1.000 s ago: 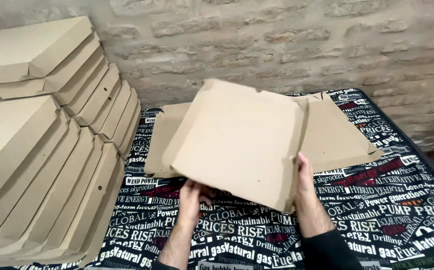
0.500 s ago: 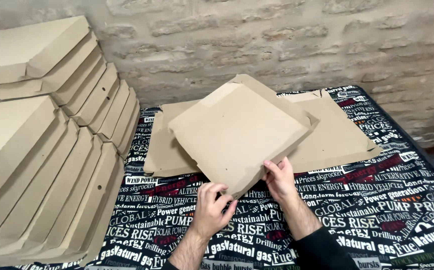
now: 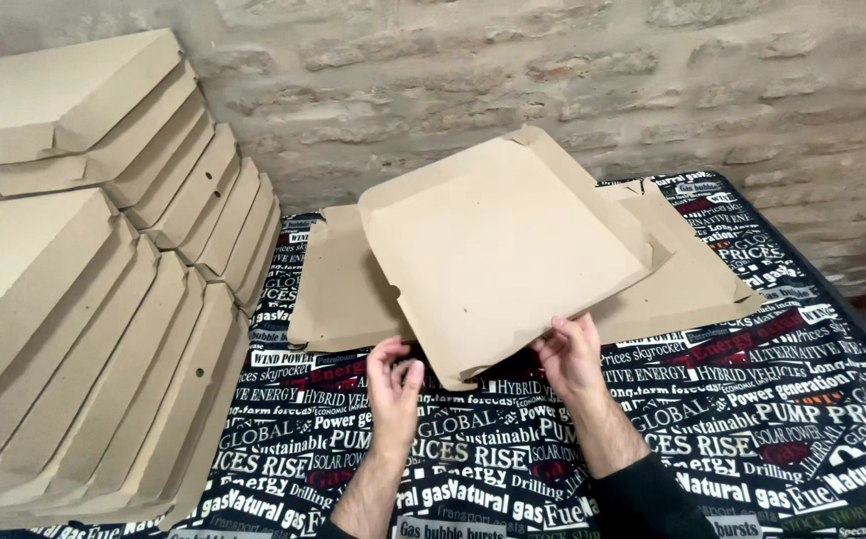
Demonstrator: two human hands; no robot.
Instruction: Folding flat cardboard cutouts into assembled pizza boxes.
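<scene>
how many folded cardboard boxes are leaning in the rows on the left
About 13, edges partly overlapping so some may be hidden: 7 in the back row of boxes against the brick wall, 6 in the front row of boxes on the printed tablecloth.

The flat cardboard sheets (image 3: 343, 289) are mostly buried under the tilted cardboard box (image 3: 498, 250), only their left and right ends poke out. Left of the box, the stack of folded boxes (image 3: 84, 299) runs off the frame on the left and bottom. Below the box, both forearms get cut off at the bottom edge. Can't tell whether the left hand (image 3: 394, 384) actually touches the box's near corner; right hand (image 3: 570, 356) fingertips disappear under its edge.
</scene>
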